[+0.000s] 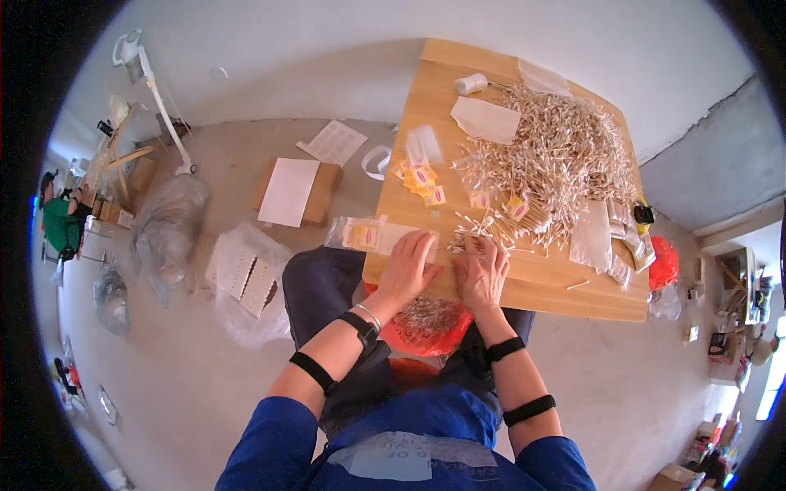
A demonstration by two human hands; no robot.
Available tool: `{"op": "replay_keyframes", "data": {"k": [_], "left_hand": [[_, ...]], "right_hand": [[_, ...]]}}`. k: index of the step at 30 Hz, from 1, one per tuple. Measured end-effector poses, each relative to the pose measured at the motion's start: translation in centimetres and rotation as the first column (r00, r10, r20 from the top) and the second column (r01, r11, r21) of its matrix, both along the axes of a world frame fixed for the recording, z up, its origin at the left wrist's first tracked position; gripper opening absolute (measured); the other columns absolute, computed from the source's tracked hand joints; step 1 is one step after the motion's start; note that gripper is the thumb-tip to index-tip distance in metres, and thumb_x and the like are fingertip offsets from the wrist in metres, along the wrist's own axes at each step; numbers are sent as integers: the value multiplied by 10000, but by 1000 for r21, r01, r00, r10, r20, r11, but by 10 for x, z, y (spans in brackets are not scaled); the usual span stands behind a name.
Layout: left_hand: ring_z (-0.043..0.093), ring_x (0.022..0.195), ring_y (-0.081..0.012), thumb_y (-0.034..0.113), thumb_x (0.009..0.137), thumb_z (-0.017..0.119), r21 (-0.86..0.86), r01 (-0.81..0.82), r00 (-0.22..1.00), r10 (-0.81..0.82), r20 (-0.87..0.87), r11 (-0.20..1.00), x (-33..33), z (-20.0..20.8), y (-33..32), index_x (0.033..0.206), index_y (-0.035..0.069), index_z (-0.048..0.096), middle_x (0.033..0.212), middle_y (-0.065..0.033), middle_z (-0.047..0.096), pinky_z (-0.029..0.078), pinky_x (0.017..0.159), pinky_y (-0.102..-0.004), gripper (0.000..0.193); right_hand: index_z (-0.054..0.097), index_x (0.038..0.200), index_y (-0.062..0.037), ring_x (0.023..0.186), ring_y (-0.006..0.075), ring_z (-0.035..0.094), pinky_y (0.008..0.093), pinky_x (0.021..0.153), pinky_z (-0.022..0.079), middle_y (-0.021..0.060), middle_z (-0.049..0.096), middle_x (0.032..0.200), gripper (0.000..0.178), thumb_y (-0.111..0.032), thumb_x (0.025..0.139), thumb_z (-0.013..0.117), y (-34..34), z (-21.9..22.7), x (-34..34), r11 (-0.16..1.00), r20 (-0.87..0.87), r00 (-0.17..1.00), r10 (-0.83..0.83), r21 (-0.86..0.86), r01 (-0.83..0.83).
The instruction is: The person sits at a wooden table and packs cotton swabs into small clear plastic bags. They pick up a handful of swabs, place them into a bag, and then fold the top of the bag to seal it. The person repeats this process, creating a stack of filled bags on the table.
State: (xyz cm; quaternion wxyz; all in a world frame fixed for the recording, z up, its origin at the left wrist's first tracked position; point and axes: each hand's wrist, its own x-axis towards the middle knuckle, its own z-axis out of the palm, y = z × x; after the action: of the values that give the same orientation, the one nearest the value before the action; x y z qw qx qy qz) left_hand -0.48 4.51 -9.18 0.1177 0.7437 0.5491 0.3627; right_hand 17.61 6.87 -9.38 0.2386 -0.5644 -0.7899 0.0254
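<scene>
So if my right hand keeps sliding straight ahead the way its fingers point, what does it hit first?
Probably the small bunch of cotton swabs just beyond the right hand, and behind it the big swab pile. Depth is hard to judge here.

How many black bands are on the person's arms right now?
4: left wrist, left forearm, right wrist, right forearm. None looks hidden.

I see small yellow labels [420,180] with red ovals strewn near the left edge of the bench [565,286]. A clear packet [360,234] bearing the same yellow-and-red label overhangs that edge. Clear empty pouches [602,233] lie stacked toward the right side. On the floor, a flat brown carton [324,190] carries a white sheet [288,191]; beyond lies a white label sheet [334,142].
</scene>
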Motion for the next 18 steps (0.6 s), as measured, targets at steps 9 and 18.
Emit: {"op": "replay_keyframes", "data": {"k": [9, 18], "left_hand": [[523, 1132, -343, 72, 809, 680, 28, -76, 996, 74, 53, 997, 0, -10, 5, 1146, 19, 594, 1219, -134, 565, 429, 978, -427, 352], [542, 1115, -342, 38, 831, 634, 35, -176, 977, 170, 131, 984, 6, -9, 7, 1146, 30, 577, 1190, -147, 582, 457, 950, -414, 320]], "right_hand": [[544, 1296, -98, 1185, 340, 455, 476, 994, 365, 101, 491, 1295, 509, -167, 796, 614, -16, -7, 6, 993, -83, 989, 119, 12, -119], [579, 1256, -137, 1204, 350, 436, 507, 994, 349, 105, 465, 1346, 452, -168, 812, 658, 15, 2, 34, 999, -28, 1000, -10, 38, 11]]}}
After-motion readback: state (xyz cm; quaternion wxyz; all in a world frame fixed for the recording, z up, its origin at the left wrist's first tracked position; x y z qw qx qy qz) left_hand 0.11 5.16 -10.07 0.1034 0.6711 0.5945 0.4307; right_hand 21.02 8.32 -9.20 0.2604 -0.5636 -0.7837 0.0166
